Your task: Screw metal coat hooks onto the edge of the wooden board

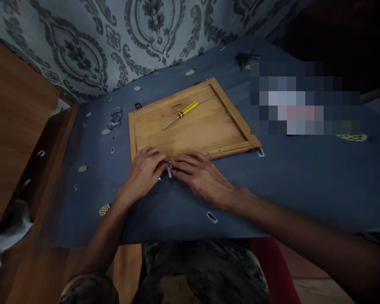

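A framed wooden cabinet door (190, 122) lies flat on the blue-covered table. At its near edge, left of the middle, sits a small metal hinge (169, 172), partly hidden by my fingers. My left hand (147, 169) pinches the hinge from the left, its thumb and fingertips bent together. From the other side, my right hand (201, 175) grips it between thumb and fingers, the fingertips meeting those of the left. A screwdriver (183, 113) with a yellow and black handle rests on the panel, its tip toward my hands.
Several loose metal pieces (115, 118) lie left of the door. A dark object (245, 58), too dim to name, lies at the back right. The patterned wall (155, 25) borders the table's far side; wooden furniture (15, 118) stands at the left. A blurred-out patch covers the right.
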Tool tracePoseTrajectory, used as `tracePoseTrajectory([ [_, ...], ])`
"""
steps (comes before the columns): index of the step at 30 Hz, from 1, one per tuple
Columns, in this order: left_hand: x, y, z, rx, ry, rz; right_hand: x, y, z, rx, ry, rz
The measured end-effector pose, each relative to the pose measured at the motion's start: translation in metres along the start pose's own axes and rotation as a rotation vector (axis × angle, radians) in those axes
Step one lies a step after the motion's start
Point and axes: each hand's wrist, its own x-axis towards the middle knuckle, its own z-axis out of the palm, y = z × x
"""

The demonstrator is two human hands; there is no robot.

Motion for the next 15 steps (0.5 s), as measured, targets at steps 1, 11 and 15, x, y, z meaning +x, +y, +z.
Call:
tracePoseTrajectory([
  [1, 0.0001, 0.0001, -0.0003, -0.002, -0.005, 0.002, -0.0001, -0.0001, 0.0002, -0.002, 0.007, -0.001],
  [11, 0.0, 0.0035, -0.0038, 0.015, -0.022, -0.02, -0.0007, -0.0009, -0.0022, -0.005, -0.038, 0.022],
  [15, -0.0023, -0.0007, -0.0067, -0.005, 0.011, -0.024, -0.0004, -0.0007, -0.0043, 0.019, -0.065, 0.026],
])
